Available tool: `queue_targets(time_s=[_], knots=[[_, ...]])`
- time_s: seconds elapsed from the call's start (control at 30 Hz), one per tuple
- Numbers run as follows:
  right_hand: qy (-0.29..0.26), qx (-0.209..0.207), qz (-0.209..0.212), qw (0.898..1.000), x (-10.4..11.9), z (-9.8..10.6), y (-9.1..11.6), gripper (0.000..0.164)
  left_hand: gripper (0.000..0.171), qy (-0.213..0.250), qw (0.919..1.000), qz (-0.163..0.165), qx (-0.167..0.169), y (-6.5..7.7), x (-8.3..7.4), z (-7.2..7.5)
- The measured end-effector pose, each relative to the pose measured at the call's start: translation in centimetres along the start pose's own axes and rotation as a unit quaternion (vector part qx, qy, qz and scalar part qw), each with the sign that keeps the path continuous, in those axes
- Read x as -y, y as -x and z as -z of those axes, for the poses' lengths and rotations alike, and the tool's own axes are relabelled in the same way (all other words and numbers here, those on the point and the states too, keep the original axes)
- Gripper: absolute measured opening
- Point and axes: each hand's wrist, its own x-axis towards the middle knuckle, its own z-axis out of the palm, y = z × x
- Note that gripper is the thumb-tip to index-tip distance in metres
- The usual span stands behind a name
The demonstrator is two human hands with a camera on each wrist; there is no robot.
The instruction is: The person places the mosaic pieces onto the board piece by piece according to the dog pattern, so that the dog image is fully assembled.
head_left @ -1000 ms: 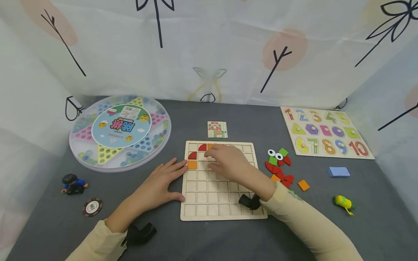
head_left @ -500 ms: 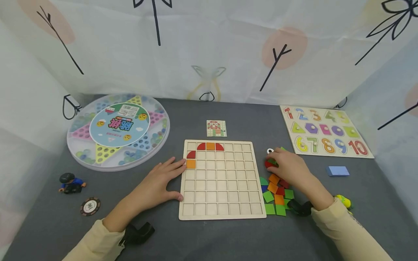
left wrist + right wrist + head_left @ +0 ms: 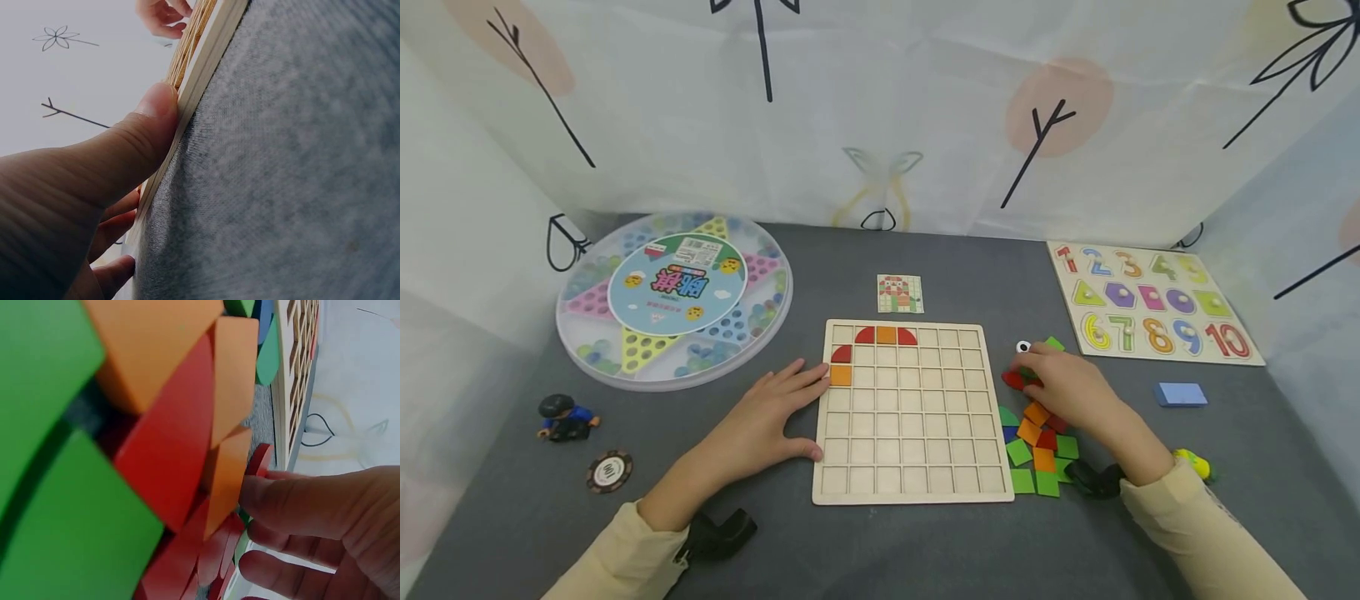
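Note:
My left hand (image 3: 769, 415) rests along the left edge of a wooden grid board (image 3: 925, 442), fingers extended. In the left wrist view its thumb (image 3: 140, 134) touches the board's side. Red quarter-circle pieces and orange squares (image 3: 886, 335) fill some cells at the board's upper left. Right of the board, my right hand (image 3: 1063, 385) is at the upper part of a pile of coloured pieces (image 3: 1043, 459). Its thumb and forefinger pinch a red quarter-circle piece (image 3: 260, 459), seen edge-on in the right wrist view. The hand covers part of the pile.
Above the board lies a small pattern card (image 3: 899, 294). A round Chinese checkers set (image 3: 677, 287) stands at left, near a toy figure (image 3: 567, 418) and a poker chip (image 3: 609, 472). At right are a number puzzle (image 3: 1157, 304), a blue block (image 3: 1181, 395) and a yellow toy (image 3: 1192, 462).
My right hand has left the board's top row, where a red quarter-circle now sits, and moved right to the pile. A red piece there has shifted slightly left. The left hand stays put.

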Motion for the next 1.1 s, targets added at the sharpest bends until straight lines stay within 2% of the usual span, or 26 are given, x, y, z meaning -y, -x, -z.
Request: queue_targets(time_s=[0.27,0.47,0.73,0.93,1.1], knots=[[-0.011,-0.025,0.081,0.996,0.2,-0.4,-0.8,0.03,0.091,-0.001,1.0,0.001,0.0,0.1,-0.1,0.1],[-0.036,-0.004,0.05,0.998,0.3,-0.1,-0.6,0.037,0.092,0.002,1.0,0.001,0.001,0.1,-0.1,0.1],[-0.02,-0.022,0.019,0.999,1.1,-0.5,-1.2,0.021,0.091,0.003,1.0,0.001,0.002,0.0,-0.1,0.1],[-0.033,-0.019,0.014,0.999,1.1,-0.4,-1.2,0.018,0.091,0.0,1.0,-0.002,0.001,0.0,-0.1,0.1],[-0.061,-0.055,0.03,0.996,2.3,0.4,-1.6,0.017,0.091,-0.001,1.0,-0.001,0.0,0.1,-0.1,0.1]])
